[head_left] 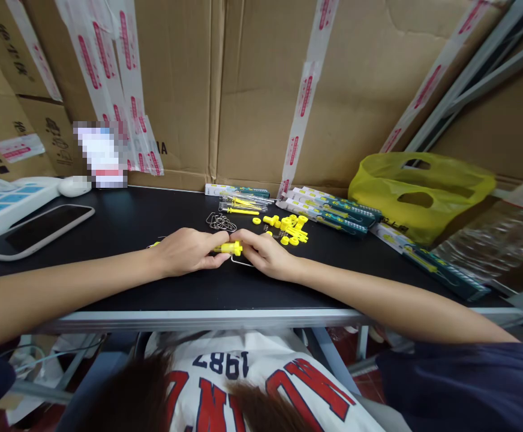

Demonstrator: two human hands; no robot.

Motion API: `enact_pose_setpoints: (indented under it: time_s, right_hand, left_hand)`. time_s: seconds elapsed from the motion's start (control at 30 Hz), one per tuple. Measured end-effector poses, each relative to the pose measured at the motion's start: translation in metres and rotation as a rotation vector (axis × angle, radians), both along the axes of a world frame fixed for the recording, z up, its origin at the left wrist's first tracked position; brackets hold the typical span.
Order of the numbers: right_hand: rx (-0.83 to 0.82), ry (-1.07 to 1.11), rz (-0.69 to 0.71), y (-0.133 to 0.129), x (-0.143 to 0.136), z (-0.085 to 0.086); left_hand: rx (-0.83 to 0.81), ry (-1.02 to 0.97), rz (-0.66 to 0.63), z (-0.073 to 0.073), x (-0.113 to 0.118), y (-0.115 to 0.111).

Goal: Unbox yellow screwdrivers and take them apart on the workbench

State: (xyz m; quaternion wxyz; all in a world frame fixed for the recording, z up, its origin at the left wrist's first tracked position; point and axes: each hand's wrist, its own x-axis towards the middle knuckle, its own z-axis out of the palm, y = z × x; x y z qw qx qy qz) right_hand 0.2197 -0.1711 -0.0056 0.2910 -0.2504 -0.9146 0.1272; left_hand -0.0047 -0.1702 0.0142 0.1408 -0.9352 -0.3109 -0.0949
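Note:
My left hand [188,251] is closed around a slim tool with a yellow plastic end piece [231,248], its rest hidden by the fingers. A small yellow tip shows past the left side of that hand. My right hand [268,255] pinches at the yellow end from the other side, and a bent metal wire [242,261] sticks out below its fingers. Just behind the hands lies a tangle of bent wire pieces [221,222]. Loose yellow plastic parts [295,229] and small springs [276,234] are heaped beside it. Several clear tubes with yellow rods [243,205] lie further back.
Printed narrow boxes [328,210] lie at the back right, another [432,262] nearer the right edge. A yellow plastic bag [417,192] stands behind them. A phone [36,231] and power strip [14,198] are left. Tall cartons [252,102] wall the table's back.

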Motion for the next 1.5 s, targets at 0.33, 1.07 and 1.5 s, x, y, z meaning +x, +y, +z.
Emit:
enact_pose_setpoints:
  time_s: [0.33,1.07,1.5]
  right_hand:
    - [-0.052,-0.143,0.143,0.001,0.008,0.011]
    - [-0.039,-0.092,-0.361,0.085,-0.039,0.014]
    - [0.146,-0.110,-0.310,0.044,-0.017,0.030]
  left_hand:
    - [-0.170,-0.039,-0.095,0.006,-0.004,0.003]
    - [-0.008,-0.019,-0.231,-0.002,-0.006,0.008]
    - [-0.030,-0.081,-0.150,-0.004,-0.006,0.012]
